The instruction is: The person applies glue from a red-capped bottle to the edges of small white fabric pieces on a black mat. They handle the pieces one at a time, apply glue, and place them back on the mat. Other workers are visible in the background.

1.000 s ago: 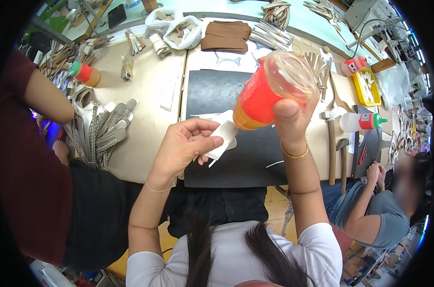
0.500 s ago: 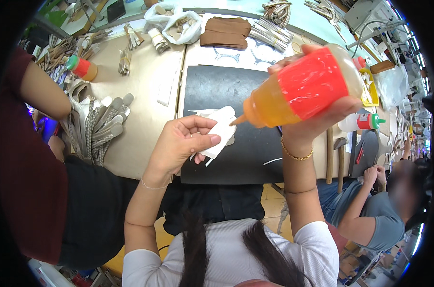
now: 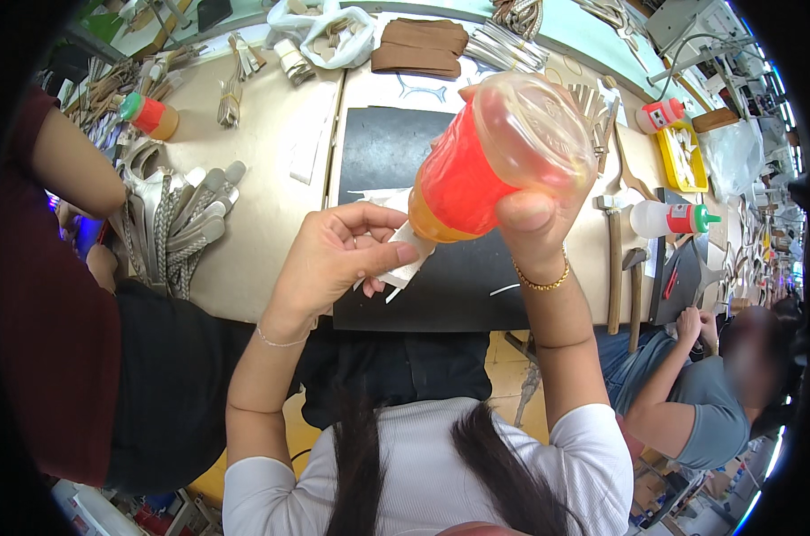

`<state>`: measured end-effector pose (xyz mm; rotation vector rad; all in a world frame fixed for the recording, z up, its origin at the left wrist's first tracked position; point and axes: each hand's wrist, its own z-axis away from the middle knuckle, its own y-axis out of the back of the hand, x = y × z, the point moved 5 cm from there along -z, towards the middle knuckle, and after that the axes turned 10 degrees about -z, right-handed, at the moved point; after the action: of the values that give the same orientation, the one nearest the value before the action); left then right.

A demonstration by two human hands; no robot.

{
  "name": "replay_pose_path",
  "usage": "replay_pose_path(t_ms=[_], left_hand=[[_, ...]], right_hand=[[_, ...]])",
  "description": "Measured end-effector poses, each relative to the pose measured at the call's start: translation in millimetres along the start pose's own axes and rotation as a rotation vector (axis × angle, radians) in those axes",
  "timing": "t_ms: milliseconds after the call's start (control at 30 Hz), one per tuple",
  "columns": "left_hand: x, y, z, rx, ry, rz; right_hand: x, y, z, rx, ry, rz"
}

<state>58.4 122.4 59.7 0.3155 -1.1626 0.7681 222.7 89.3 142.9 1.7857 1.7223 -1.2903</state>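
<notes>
Bottle [image 3: 496, 154], glossy, translucent, round-bottomed, red-labelled

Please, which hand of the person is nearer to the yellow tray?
Right. The right hand, holding a bottle, is left of the yellow tray; the left hand, holding a white piece, is farther left.

- Squeeze bottle [image 3: 534, 134]: translucent plastic, smooth and glossy; its red label [image 3: 463, 183] also has a sheen.
- White piece [image 3: 407, 239]: matt, papery-looking.
- Black mat [image 3: 458, 299]: smooth, rubber-like, with a dull sheen toward its far end.
- Bench [image 3: 253, 170]: smooth, pale covering.
- Brown strips [image 3: 418, 47]: matt; cloth or leather, unclear which.
- Bag [image 3: 356, 49]: thin, crinkled, translucent plastic.
- Hammer handle [image 3: 614, 277]: wood.
- Yellow tray [image 3: 688, 187]: plastic.
- Bracelet [image 3: 541, 287]: shiny, gold-coloured metal.
- White top [image 3: 432, 447]: ribbed cloth.
</notes>
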Motion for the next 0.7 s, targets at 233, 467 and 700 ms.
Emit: replay_pose_path(t_ms=[233, 467, 700], left_hand=[[0.9, -1.1, -1.2, -0.009, 0.009, 0.049], [-8.5, 6.1, -3.8, -0.006, 0.013, 0.073], [-43.8, 100.6, -16.1, 0.547, -0.127, -0.23]], right_hand=[[0.0, 1.2, 3.2, 0.013, 0.003, -0.002], [2.6, 18.8, 9.7, 0.218, -0.091, 0.023], [-8.5, 53.4, -6.9, -0.081, 0.047, -0.517]])
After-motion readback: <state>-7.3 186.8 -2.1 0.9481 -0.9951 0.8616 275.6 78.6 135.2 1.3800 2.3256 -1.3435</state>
